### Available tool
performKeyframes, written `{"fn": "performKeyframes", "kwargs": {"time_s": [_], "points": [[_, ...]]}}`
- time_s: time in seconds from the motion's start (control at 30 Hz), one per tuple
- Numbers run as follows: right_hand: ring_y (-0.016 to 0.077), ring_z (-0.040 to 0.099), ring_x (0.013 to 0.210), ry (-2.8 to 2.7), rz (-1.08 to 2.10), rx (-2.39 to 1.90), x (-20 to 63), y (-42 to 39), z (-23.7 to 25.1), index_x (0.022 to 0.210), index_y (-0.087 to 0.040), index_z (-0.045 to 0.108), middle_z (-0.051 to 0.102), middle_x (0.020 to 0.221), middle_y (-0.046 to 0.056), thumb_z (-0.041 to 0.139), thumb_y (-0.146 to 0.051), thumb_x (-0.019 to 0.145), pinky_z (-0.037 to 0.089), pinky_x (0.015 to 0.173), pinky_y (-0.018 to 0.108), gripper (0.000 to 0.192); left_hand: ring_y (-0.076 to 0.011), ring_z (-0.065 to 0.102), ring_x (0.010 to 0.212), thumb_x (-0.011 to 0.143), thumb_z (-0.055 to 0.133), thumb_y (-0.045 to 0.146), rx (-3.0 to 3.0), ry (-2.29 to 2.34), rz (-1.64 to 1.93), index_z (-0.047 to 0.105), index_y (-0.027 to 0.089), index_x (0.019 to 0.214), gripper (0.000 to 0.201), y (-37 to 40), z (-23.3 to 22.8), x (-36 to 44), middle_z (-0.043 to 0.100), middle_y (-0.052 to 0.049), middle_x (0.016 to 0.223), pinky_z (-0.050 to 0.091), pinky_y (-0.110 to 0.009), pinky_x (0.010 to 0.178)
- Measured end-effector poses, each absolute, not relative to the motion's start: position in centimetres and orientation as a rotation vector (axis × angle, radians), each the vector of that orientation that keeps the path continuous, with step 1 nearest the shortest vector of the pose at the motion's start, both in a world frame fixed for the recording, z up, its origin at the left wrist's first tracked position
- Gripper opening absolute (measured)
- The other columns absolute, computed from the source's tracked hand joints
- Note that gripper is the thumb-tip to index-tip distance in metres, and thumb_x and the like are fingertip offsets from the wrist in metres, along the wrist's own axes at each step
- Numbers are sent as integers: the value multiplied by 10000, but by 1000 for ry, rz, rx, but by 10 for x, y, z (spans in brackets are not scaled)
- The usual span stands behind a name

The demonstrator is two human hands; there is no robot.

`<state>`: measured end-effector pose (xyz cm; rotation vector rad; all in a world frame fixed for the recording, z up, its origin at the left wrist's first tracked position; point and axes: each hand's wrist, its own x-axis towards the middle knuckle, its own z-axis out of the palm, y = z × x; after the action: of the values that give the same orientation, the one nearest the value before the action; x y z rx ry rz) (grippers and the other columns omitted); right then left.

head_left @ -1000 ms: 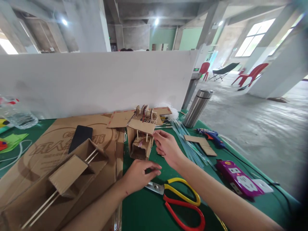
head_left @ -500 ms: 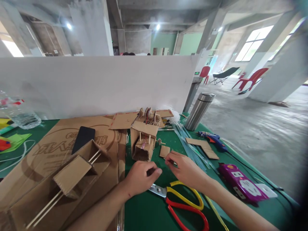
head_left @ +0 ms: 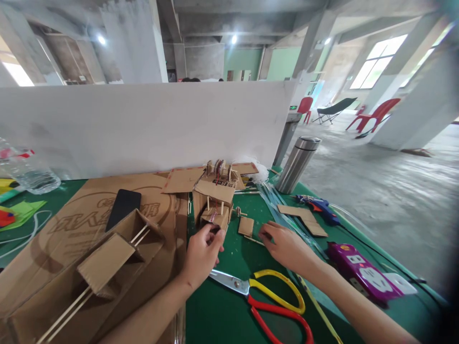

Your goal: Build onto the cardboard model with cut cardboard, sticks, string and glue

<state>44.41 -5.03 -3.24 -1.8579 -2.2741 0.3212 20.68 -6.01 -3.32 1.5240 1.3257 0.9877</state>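
Cardboard box and hands on a green surface, clock directions being read from the box as seen in the head view. The box stands upright near the middle of the surface, with wheels mounted on its top and two short posts beneath its upper panel. At 6 o'clock, the left hand is bent at the lower front of the box, thumb and fingers close together; whether they grasp anything cannot be told. At 4 o'clock, the right hand has curled fingers beside one end of a stick; whether it grips the stick cannot be told. A cardboard square lies between box and right hand. Scissors lie at 5 o'clock, handles spread. A phone lies at 9 o'clock, a cardboard trough at 8, a glue gun at 3. A steel flask stands between 2 and 3.
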Motion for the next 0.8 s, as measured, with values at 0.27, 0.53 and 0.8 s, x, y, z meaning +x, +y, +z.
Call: {"fn": "performKeyframes", "kwargs": {"time_s": [0.27,0.53,0.8], "points": [[213,642,797,-2232,263,-1878,445,-49,-33,898,-201,617,658,931,66,429,-225,980,371,643,294,206,-137,639,605,955,460,478,1628,1218,1099,519,200,821,314,-66,-30,203,615,5,666,485,-208,530],[192,661,753,-2314,285,-1610,420,-86,-26,899,-211,615,656,899,35,434,-157,961,399,620,287,199,-153,640,766,954,529,314,2077,906,940,640,187,816,218,-73,-27,203,681,-29,786,452,-223,658],[187,660,683,-2506,126,-1391,395,-107,-33,869,-192,654,660,838,36,510,-64,895,351,531,292,195,-178,632,879,966,482,287,2194,787,920,597,188,860,186,-75,-29,204,660,-74,916,481,-242,698]]}}
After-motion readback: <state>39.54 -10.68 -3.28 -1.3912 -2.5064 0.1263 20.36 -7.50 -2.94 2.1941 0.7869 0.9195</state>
